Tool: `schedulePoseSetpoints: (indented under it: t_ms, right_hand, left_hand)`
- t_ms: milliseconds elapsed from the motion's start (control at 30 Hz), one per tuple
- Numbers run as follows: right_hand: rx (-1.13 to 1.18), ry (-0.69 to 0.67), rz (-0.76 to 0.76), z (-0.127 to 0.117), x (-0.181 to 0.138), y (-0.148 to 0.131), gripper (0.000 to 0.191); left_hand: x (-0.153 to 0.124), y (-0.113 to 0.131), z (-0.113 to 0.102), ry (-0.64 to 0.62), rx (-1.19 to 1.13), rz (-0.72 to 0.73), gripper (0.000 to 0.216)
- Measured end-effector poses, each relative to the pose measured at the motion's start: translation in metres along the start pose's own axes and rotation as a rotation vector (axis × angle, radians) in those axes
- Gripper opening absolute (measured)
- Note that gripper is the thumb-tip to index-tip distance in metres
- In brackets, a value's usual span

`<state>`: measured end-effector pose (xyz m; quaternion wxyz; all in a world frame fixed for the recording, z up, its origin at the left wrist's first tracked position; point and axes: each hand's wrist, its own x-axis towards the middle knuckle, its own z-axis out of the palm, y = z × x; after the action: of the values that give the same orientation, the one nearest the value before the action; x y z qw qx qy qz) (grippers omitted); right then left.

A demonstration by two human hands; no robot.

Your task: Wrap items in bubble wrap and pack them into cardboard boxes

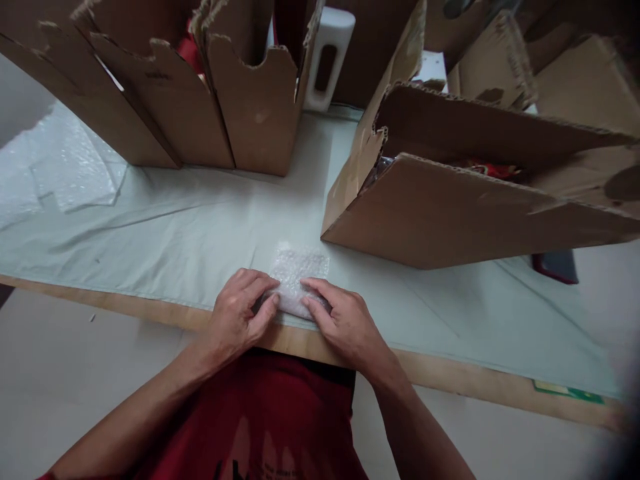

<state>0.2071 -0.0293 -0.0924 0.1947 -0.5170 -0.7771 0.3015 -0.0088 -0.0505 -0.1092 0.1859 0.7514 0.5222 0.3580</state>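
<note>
- Bubble-wrap piece (pixel 300 263): located on the cloth (pixel 200 227) at the near side of the table, directly in front of the person, just inside the wooden edge (pixel 290 341). The near side of the piece is a smooth fold; the far side lies flat and extends beyond the fingertips.
- Left hand (pixel 244 305): grasping the bubble-wrap piece at its left side. Thumb and index fingertip rest on the upper surface; the remaining fingers are largely hidden.
- Right hand (pixel 347 321): grasping the same piece at its right side. Thumb and index fingertip point inward, opposite those of the left hand. A strip of wrap is exposed between the two hands.
- Left cartons (pixel 260 117): three open cardboard units with roughly cut rims, standing side by side beyond the left hand. A red item (pixel 190 53) is partly visible inside.
- Right carton (pixel 425 213): open-topped, set at an angle beyond the right hand, well apart from the left cartons. Red packaging (pixel 493 171) is visible inside.
- White part (pixel 337 28): upright, with an elongated slot, beside the left cartons.
- Bubble-wrap sheets (pixel 75 160): lying at the far left of the cloth.
- Dark flat object (pixel 557 267): partly covered by the right carton.
</note>
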Motion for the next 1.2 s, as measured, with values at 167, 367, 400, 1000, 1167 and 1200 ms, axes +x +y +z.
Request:
schedulePoseSetpoints:
  t_ms: [167,367,400,1000,1167,1200]
  right_hand:
    - [-0.281,0.335,-0.179,0.009,-0.004,0.002,0.022]
    - [-0.267,0.171,-0.345,0.011,-0.006,0.002,0.019]
    - [-0.222,0.165,-0.338,0.011,-0.005,0.003,0.019]
    - [-0.363,0.274,-0.306,0.015,0.001,0.003,0.021]
    - [0.029,0.413,-0.082,0.014,0.003,0.005,0.016]
    - [0.141,0.413,-0.014,0.014,0.001,0.003,0.016]
  left_hand:
    - [0.008,-0.004,0.007,-0.005,0.125,-0.035,0.018]
    - [0.010,-0.007,0.007,-0.017,0.143,-0.063,0.022]
    - [0.010,-0.007,0.006,-0.021,0.109,-0.067,0.021]
    - [0.029,-0.005,0.011,0.034,0.115,-0.203,0.028]
    - [0.013,0.014,0.002,0.051,-0.398,-0.507,0.041]
    - [0.009,0.020,0.002,0.011,-0.495,-0.550,0.041]
